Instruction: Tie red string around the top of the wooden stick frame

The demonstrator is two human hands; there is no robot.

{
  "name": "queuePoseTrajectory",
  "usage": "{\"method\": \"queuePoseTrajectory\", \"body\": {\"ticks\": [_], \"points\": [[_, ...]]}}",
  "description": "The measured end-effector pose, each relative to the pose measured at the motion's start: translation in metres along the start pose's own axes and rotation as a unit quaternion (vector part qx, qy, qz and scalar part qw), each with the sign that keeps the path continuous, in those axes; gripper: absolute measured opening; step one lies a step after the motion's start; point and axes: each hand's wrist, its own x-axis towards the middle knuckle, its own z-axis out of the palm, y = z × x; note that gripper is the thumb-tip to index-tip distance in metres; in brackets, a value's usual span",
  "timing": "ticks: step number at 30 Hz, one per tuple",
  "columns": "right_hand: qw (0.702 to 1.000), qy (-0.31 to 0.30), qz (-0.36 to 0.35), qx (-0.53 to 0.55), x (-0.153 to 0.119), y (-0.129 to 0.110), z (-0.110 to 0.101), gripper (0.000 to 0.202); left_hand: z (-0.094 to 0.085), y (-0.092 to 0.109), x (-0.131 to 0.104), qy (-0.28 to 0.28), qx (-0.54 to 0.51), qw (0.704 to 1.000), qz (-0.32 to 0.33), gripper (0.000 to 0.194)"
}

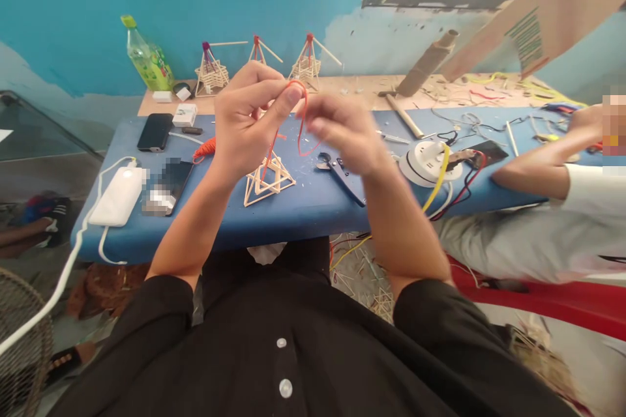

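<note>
My left hand is closed in a pinch on an orange cord, which loops over near the thumb tip and hangs down between my hands. My right hand is beside the loop with bent fingers, smeared by motion; whether it grips the cord is unclear. Below my hands a small frame of thin wooden sticks rests on the blue tabletop, an orange strand running down to it. A wound bundle of orange cord lies left of the frame, partly behind my left wrist.
Pliers lie right of the frame, near a round white power strip with cables. A hammer and several stick models are at the back. Phones, a power bank and a bottle are left. Another person's arm reaches in right.
</note>
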Motion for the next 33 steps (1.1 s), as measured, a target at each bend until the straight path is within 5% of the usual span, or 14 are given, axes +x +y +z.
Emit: {"method": "queuePoseTrajectory", "body": {"ticks": [5, 8, 13, 16, 18, 23, 33], "points": [[0.993, -0.021, -0.024, 0.115, -0.013, 0.018, 0.059, 0.025, 0.008, -0.014, 0.005, 0.027, -0.085, 0.995, 0.053, 0.046], [0.992, -0.008, -0.031, 0.123, -0.008, 0.016, 0.069, 0.027, 0.005, -0.017, -0.011, 0.036, -0.078, 0.996, 0.028, 0.046], [0.990, -0.006, 0.048, 0.134, -0.001, 0.014, 0.053, 0.026, -0.005, -0.034, -0.099, 0.092, 0.000, 0.995, -0.025, 0.081], [0.985, -0.017, 0.058, 0.161, -0.006, 0.014, 0.048, 0.026, 0.001, -0.051, -0.153, 0.036, 0.065, 0.995, -0.071, 0.104], [0.984, -0.040, 0.051, 0.167, -0.012, 0.015, 0.046, 0.030, 0.006, -0.058, -0.173, -0.007, 0.104, 0.989, -0.104, 0.102], [0.982, -0.051, 0.052, 0.175, -0.027, 0.016, 0.043, 0.031, 0.014, -0.059, -0.174, -0.066, 0.153, 0.980, -0.109, 0.082], [0.979, -0.025, 0.045, 0.197, -0.042, 0.036, 0.050, 0.041, 0.027, -0.050, -0.166, -0.035, 0.179, 0.977, -0.114, 0.053]]}}
